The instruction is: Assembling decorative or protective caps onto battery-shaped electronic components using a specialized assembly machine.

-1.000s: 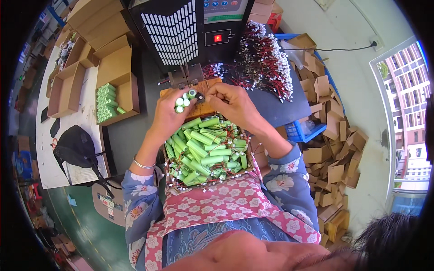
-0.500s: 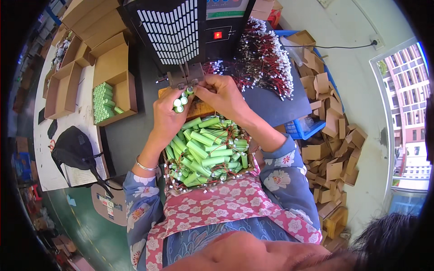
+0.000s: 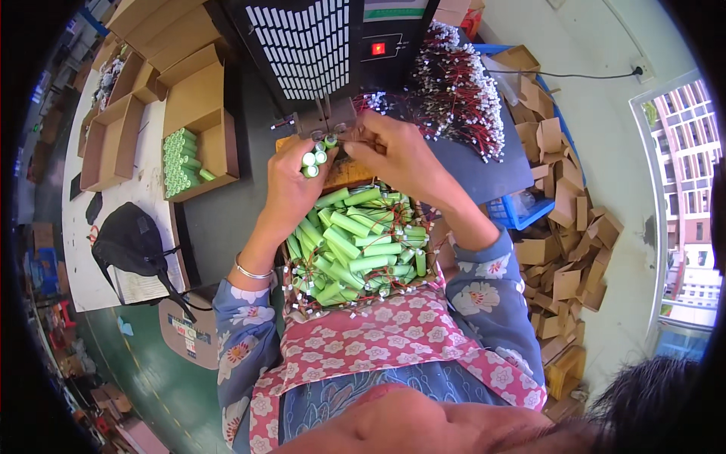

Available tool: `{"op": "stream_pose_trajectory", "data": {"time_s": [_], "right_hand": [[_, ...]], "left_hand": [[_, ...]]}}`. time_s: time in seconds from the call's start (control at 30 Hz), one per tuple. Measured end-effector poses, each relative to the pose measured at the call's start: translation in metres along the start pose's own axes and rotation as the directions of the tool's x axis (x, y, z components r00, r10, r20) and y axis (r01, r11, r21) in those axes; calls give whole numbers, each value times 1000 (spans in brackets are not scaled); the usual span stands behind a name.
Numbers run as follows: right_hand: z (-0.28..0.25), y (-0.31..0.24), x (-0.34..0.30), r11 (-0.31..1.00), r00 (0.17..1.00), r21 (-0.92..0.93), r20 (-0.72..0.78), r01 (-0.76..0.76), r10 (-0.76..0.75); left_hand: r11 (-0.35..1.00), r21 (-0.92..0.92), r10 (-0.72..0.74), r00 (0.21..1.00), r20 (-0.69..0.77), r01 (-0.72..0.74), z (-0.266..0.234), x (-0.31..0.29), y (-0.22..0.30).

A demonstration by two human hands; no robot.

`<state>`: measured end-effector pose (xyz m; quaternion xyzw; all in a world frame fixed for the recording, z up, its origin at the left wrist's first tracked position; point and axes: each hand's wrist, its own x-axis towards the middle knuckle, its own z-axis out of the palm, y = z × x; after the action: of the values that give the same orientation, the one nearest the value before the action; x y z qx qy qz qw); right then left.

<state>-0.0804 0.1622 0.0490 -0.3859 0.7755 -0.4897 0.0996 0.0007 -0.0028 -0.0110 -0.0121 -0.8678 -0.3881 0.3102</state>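
Note:
My left hand [image 3: 291, 178] is closed around several green cylindrical battery cells [image 3: 309, 160], their pale ends toward me. One cell end [image 3: 330, 141] sits just under the two thin metal rods [image 3: 324, 110] of a black machine [image 3: 299, 57]. Close beside it, my right hand [image 3: 401, 155] has thumb and fingers pinched together. What lies in that pinch is too small to make out. Below both hands, a box in front of my apron holds a heap of green cells [image 3: 370, 248] with red wires and small white connectors.
Red wire leads with white connectors [image 3: 461, 98] are heaped right of the machine. Left stands a cardboard box [image 3: 219, 147] with upright green cells [image 3: 180, 163]. A black bag [image 3: 130, 246] lies on the white table. Cardboard pieces [image 3: 563, 204] and a blue crate [image 3: 522, 212] fill the right side.
The whole view has shifted slightly, so everything sits a little further right and up. Both hands stay at the metal rods, the left with the cells in its grasp; the right fingers moved slightly.

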Motion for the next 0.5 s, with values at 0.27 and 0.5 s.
{"op": "stream_pose_trajectory", "data": {"time_s": [0.27, 0.5], "right_hand": [[3, 30, -41, 961, 985, -227, -29, 161, -172], [14, 7, -46, 717, 866, -491, 211, 495, -453]], "left_hand": [[998, -1, -60, 997, 46, 60, -14, 3, 7], [900, -272, -337, 939, 62, 341, -23, 10, 21]]}}
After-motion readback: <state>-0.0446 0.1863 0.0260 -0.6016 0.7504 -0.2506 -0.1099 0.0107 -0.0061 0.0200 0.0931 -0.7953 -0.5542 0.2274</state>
